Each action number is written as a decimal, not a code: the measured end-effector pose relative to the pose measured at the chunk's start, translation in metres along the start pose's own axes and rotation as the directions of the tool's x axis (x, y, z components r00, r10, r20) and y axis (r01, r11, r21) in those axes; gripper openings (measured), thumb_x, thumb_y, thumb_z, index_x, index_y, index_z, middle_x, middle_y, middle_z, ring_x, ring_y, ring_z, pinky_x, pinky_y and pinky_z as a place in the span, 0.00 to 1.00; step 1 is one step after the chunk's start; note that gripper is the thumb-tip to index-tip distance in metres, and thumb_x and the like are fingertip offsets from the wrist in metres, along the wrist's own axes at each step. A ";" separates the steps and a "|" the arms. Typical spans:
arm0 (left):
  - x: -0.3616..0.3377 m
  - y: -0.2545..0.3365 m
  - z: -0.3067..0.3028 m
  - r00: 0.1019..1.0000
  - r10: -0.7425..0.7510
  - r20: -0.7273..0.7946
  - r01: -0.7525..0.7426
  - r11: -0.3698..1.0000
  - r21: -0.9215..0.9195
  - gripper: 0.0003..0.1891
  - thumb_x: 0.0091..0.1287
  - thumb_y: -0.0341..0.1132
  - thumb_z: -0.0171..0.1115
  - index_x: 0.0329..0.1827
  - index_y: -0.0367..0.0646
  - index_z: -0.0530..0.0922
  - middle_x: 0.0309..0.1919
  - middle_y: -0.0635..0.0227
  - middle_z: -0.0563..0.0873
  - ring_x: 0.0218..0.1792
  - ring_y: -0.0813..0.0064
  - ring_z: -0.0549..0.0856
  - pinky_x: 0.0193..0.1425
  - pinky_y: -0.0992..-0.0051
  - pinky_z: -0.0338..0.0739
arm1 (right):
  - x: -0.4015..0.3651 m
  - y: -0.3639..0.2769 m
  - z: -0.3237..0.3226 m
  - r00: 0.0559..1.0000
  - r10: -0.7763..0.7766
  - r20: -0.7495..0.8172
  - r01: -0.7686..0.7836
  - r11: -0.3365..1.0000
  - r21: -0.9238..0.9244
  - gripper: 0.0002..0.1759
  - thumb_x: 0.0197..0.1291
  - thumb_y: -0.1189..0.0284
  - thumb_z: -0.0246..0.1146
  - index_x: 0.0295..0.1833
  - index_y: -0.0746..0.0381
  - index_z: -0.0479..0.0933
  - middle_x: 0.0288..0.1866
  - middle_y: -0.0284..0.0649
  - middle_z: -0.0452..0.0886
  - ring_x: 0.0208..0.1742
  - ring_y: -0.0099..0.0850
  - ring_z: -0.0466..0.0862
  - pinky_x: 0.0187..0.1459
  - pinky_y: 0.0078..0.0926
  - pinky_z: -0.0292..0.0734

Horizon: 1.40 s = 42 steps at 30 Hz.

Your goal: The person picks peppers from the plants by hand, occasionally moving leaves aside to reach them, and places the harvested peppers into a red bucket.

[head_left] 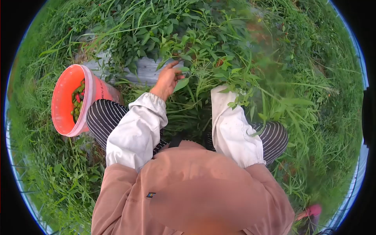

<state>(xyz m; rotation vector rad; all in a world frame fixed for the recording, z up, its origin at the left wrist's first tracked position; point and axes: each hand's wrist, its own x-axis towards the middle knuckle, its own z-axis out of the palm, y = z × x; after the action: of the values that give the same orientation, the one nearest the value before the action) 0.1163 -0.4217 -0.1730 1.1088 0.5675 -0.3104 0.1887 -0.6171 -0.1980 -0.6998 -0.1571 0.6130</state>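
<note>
My left hand [170, 80], loosely spread and seemingly empty, sits just beside the leafy green plant [192, 41] ahead of it, which might snap under a blind tug, since it hides my right hand, whose grip I cannot tell.

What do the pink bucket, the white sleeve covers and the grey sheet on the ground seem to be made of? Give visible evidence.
Pink bucket: probably plastic, smooth, with evenly coloured walls and a paler, moulded-looking rim.
White sleeve covers: likely cloth, matte, with soft creases and gathering at the left wrist.
Grey sheet: perhaps plastic film, faintly shiny and wrinkled, though plants hide much of it.
</note>
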 end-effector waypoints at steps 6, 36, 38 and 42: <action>0.043 0.004 0.012 0.997 0.068 -0.044 -0.060 0.985 0.163 0.20 0.68 0.36 0.60 0.63 0.47 0.76 0.34 0.72 0.82 0.29 0.78 0.78 0.28 0.75 0.77 | -0.072 0.005 -0.006 1.000 0.017 0.017 -0.019 0.998 0.066 0.15 0.69 0.64 0.52 0.54 0.61 0.72 0.41 0.38 0.83 0.38 0.31 0.84 0.41 0.32 0.82; -0.033 -0.034 0.078 0.842 0.467 0.271 -0.427 0.268 0.864 0.16 0.58 0.39 0.68 0.48 0.46 0.82 0.36 0.54 0.85 0.38 0.52 0.83 0.43 0.62 0.77 | -0.079 0.017 -0.027 0.954 0.197 0.228 -0.270 0.895 0.354 0.12 0.68 0.61 0.51 0.45 0.58 0.73 0.37 0.39 0.81 0.36 0.36 0.84 0.39 0.36 0.82; -0.026 -0.034 0.074 0.849 0.443 0.287 -0.456 0.342 0.822 0.16 0.59 0.38 0.67 0.48 0.44 0.82 0.36 0.54 0.85 0.37 0.55 0.84 0.43 0.63 0.76 | -0.073 -0.006 -0.043 0.945 0.216 0.244 -0.296 0.884 0.363 0.12 0.68 0.61 0.51 0.44 0.57 0.73 0.36 0.39 0.81 0.35 0.36 0.84 0.39 0.37 0.82; -0.021 -0.030 0.056 0.954 0.294 0.064 -0.301 0.920 0.251 0.11 0.63 0.33 0.61 0.43 0.34 0.82 0.34 0.64 0.85 0.33 0.76 0.79 0.38 0.76 0.73 | -0.059 -0.018 -0.060 0.937 0.245 0.250 -0.330 0.858 0.394 0.12 0.67 0.61 0.51 0.43 0.57 0.73 0.36 0.39 0.80 0.35 0.36 0.84 0.39 0.37 0.82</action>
<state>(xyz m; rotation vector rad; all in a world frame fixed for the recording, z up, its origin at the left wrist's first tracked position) 0.0994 -0.4859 -0.1655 1.4229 0.3333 -0.1335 0.1696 -0.6953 -0.2281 -0.2294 -0.0889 0.9714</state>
